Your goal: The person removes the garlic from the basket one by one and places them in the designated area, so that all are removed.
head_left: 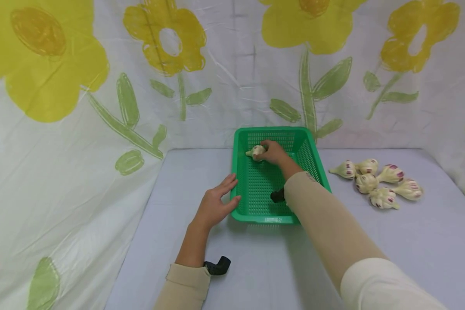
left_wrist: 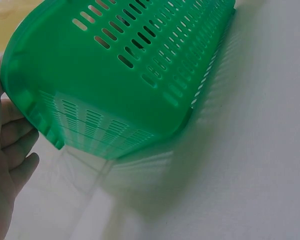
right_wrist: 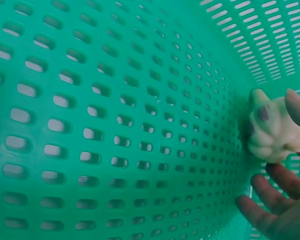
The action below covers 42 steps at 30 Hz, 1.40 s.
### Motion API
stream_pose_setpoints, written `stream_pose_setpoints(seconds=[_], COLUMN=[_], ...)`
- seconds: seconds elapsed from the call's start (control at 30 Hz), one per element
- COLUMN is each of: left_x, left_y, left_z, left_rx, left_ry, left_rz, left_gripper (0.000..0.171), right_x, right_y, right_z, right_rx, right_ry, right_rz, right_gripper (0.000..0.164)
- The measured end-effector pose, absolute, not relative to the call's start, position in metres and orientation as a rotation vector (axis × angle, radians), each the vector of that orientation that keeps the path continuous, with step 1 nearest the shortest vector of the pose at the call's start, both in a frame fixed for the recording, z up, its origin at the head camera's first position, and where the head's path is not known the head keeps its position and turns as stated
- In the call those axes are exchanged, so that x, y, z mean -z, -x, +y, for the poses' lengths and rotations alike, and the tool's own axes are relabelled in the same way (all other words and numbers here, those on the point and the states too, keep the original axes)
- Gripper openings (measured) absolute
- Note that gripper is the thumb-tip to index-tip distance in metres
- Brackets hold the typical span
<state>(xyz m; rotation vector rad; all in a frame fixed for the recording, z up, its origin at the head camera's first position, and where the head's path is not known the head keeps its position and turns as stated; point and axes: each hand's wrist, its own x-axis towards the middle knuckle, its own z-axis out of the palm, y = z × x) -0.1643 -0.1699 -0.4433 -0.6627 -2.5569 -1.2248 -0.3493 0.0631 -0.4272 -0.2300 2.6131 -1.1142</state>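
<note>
My right hand [head_left: 272,153] reaches into a green plastic basket [head_left: 269,220] and holds a garlic bulb [head_left: 258,150] near the far left corner. In the right wrist view, the purple-streaked garlic bulb [right_wrist: 272,127] lies between one digit above it and several spread fingers [right_wrist: 277,200] below, close to the basket's perforated wall. My left hand [head_left: 213,206] touches the basket's left rim from outside, fingers extended. The left wrist view shows its fingers [left_wrist: 20,145] at the rim, beside the slotted green basket side [left_wrist: 115,95].
Several garlic bulbs [head_left: 383,183] lie grouped on the white table [head_left: 403,241] to the basket's right. A flower-printed curtain [head_left: 224,94] hangs behind the table and along its left side. Black wrist cameras [head_left: 218,266] sit on both forearms.
</note>
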Motion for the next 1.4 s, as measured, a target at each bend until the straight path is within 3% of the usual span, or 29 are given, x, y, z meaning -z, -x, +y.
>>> stream_pose_setpoints(seconds=[0.47,1.4], left_x=[0.4441,0.4449], left_y=[0.1641,0.1656], left_z=[-0.1689,-0.1708], left_rx=[1.214,1.205], left_ry=[0.668,0.675], left_rz=[-2.556,-2.544], left_gripper=[0.053,0.053], right_x=[0.4299,0.4325], right_y=[0.3454,0.3455], right_z=[0.0575,0.0586], right_rx=[1.045,1.039], right_ry=[0.211,0.246], right_rz=[2.645,2.64], right_gripper=[0.081,0.078])
